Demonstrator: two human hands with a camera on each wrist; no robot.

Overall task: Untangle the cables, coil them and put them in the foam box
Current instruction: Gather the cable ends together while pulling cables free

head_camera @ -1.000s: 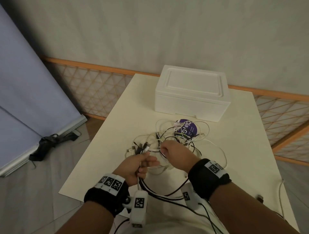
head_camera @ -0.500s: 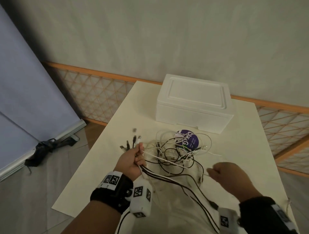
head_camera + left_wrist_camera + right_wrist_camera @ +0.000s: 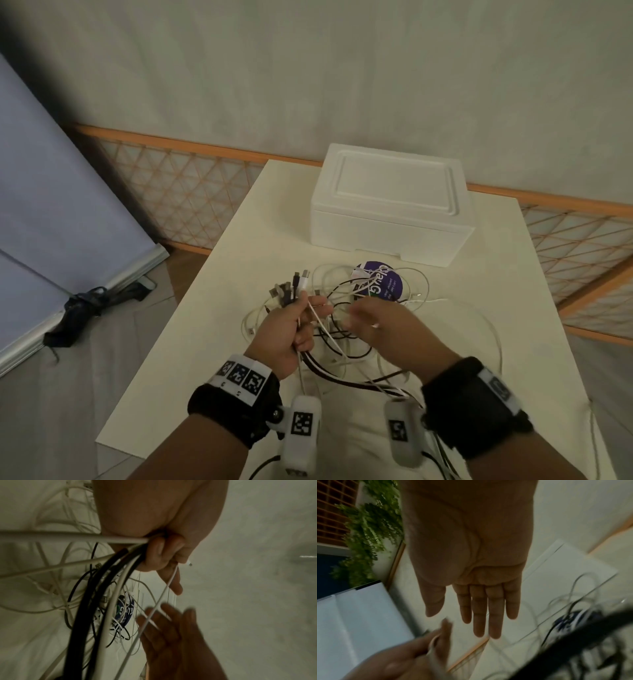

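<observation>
Left hand [image 3: 291, 329] fist clamped on bundled cables [image 3: 346, 308], plug ends fanning out above the fist, tangle trailing right of it; right hand [image 3: 383, 325] flat-fingered, empty, beside that fist; closed foam box [image 3: 390, 209] beyond both.

Pretty dim all round, soft flat light with a greenish-grey cast and no hard shadows or glare. The head view darkens at the top-left corner, and its straight lines bow toward the edges. The right hand [image 3: 383, 325] is smeared by motion blur there. Both wrist views are murky and grainy; the cables [image 3: 96, 601] nearest the lens are thick blurry bands, and the far wall is mush.
</observation>
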